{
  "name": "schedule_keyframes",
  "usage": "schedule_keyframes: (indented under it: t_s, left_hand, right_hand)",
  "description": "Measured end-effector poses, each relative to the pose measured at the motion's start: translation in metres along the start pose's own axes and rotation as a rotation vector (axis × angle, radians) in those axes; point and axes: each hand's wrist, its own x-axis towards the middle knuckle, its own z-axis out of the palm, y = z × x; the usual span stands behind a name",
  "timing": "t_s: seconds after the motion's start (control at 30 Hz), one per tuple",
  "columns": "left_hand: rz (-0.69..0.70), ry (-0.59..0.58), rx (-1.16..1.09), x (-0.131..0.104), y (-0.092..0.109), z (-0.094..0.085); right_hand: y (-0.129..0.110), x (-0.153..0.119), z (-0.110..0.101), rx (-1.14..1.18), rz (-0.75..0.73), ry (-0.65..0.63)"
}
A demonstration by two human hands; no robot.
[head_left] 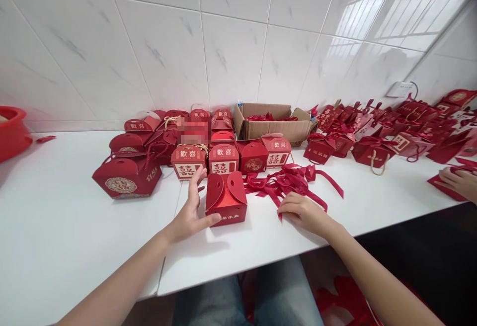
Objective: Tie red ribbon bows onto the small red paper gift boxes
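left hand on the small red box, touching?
Touching. Head view: the left hand lies against the red box's left side, thumb on its front lower edge.

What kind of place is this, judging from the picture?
Probably a small packing workspace for gift boxes: a white table against a tiled wall, many red gift boxes, loose red ribbons, and a cardboard carton.

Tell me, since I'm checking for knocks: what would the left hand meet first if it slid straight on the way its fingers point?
Probably the row of red gift boxes behind; the left hand points up and away, along the side of the small red box that it touches. Depth is unclear.
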Motion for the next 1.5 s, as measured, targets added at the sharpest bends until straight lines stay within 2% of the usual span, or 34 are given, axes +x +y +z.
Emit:
schedule_keyframes:
  t_s: [0.03, 0.1, 0.2, 0.23, 0.27, 0.33, 0.37, 0.4, 0.47, 0.53, 0.57, 0.6, 0.67, 0.73, 0.77, 0.8, 0.87, 1.0, 1.27, 1.5]
  left_hand:
    - [0.014, 0.006, 0.000, 0.000, -0.001, -0.002]
    - [0.027, 0.014, 0.019, 0.002, 0.001, -0.004]
    - [0.059, 0.066, 0.111, 0.012, 0.015, -0.005]
    - [0.080, 0.109, 0.148, 0.018, 0.023, -0.006]
    - [0.107, 0.164, 0.185, 0.024, 0.033, -0.006]
    - [0.147, 0.267, 0.253, 0.039, 0.057, -0.009]
    - [0.138, 0.263, 0.295, 0.046, 0.070, -0.012]
    - [0.088, 0.193, 0.351, 0.053, 0.082, -0.015]
    - [-0.060, -0.034, 0.464, 0.063, 0.106, -0.022]
    - [-0.186, -0.226, 0.626, 0.068, 0.124, -0.027]
    - [-0.225, -0.286, 0.716, 0.069, 0.130, -0.028]
    - [-0.244, -0.323, 0.803, 0.069, 0.134, -0.027]
    - [-0.249, -0.356, 0.927, 0.067, 0.137, -0.024]
    - [-0.244, -0.367, 0.975, 0.065, 0.135, -0.019]
    - [-0.249, -0.371, 0.981, 0.065, 0.133, -0.017]
    - [-0.257, -0.377, 0.980, 0.065, 0.131, -0.016]
    - [-0.268, -0.392, 0.969, 0.067, 0.127, -0.014]
    - [-0.280, -0.408, 0.934, 0.073, 0.122, -0.014]
    - [-0.285, -0.415, 0.975, 0.075, 0.125, -0.009]
    - [-0.239, -0.399, 0.957, 0.077, 0.124, -0.006]
  right_hand:
    - [-0.001, 0.001, -0.003, 0.004, 0.008, 0.055]
    - [-0.002, 0.007, -0.017, 0.077, 0.093, 0.248]
    - [-0.001, 0.029, -0.062, 0.370, 0.344, 0.621]
    - [0.000, 0.039, -0.081, 0.458, 0.372, 0.752]
    - [0.001, 0.050, -0.100, 0.534, 0.350, 0.890]
    - [0.002, 0.073, -0.133, 0.686, 0.165, 1.126]
    - [0.000, 0.083, -0.146, 0.712, 0.086, 1.191]
    - [-0.004, 0.092, -0.154, 0.715, 0.023, 1.243]
    - [-0.017, 0.104, -0.160, 0.673, -0.047, 1.266]
    - [-0.034, 0.112, -0.154, 0.610, -0.043, 1.196]
    - [-0.042, 0.114, -0.150, 0.581, -0.013, 1.103]
    - [-0.049, 0.116, -0.145, 0.556, 0.025, 0.961]
    - [-0.057, 0.121, -0.135, 0.504, 0.091, 0.561]
    - [-0.059, 0.130, -0.125, 0.426, 0.102, 0.150]
    - [-0.059, 0.134, -0.121, 0.375, 0.089, -0.006]
    - [-0.059, 0.140, -0.116, 0.318, 0.071, -0.120]
    - [-0.059, 0.149, -0.105, 0.226, 0.023, -0.259]
    - [-0.060, 0.158, -0.088, 0.148, -0.045, -0.391]
    - [-0.059, 0.155, -0.082, 0.146, 0.008, -0.464]
    - [-0.060, 0.154, -0.075, 0.135, 0.017, -0.414]
